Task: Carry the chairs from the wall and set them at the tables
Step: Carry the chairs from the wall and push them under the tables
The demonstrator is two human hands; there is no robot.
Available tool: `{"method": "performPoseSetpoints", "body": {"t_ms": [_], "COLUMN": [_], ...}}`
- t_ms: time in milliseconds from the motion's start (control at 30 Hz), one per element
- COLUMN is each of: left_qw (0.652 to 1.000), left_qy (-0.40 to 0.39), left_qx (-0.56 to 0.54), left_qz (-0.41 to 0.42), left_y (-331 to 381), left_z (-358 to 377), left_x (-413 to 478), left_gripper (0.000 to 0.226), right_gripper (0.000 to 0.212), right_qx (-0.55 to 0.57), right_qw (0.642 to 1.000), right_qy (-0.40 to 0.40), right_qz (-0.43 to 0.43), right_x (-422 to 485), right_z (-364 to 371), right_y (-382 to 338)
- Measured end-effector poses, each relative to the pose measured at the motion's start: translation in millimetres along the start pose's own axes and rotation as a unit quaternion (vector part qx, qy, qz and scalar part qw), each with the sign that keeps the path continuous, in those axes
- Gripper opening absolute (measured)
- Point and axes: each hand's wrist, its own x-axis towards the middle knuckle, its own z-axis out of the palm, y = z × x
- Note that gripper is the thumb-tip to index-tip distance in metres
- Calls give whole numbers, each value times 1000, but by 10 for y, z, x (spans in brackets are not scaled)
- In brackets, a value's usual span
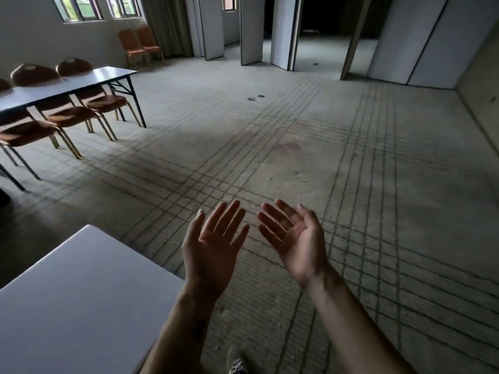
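Left hand point(213, 244) and right hand point(294, 238) are held out side by side, palms up, fingers straight and spread. They hold nothing and do not touch each other. Just left of the left hand is the corner of a white table point(81, 292). Well ahead and left of both hands, a second long table point(67, 85) has three dark-backed chairs point(67, 114) on its far side, seats under the top. Farther beyond, a pair of orange chairs point(130, 41) stands against the wall by the windows point(78, 8). Lined carpet point(310, 147) lies under the hands, and one shoe point(237, 365) shows below the wrists.
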Motion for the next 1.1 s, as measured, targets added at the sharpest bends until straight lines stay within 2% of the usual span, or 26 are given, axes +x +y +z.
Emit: {"method": "performPoseSetpoints", "body": {"t_ms": [267,433,800,1100], "left_qw": [998,998,999,998], "left_qy": [-41,-37,-27,45], "left_qx": [6,7,-18,-8], "left_qz": [-37,-44,-10,50], "left_y": [393,463,335,672], "left_z": [530,658,1093,1335], "left_x": [1685,2701,5390,7252], "left_gripper": [60,62,70,65], "right_gripper": [53,54,53,53], "right_qx": [24,43,68,41], "right_qw": [998,998,997,993], "right_qy": [8,16,-3,-65], "right_qz": [-49,-41,22,90], "right_x": [1395,2380,5245,7341], "right_z": [632,741,769,1375], "right_y": [-642,-901,-1647,-2114]}}
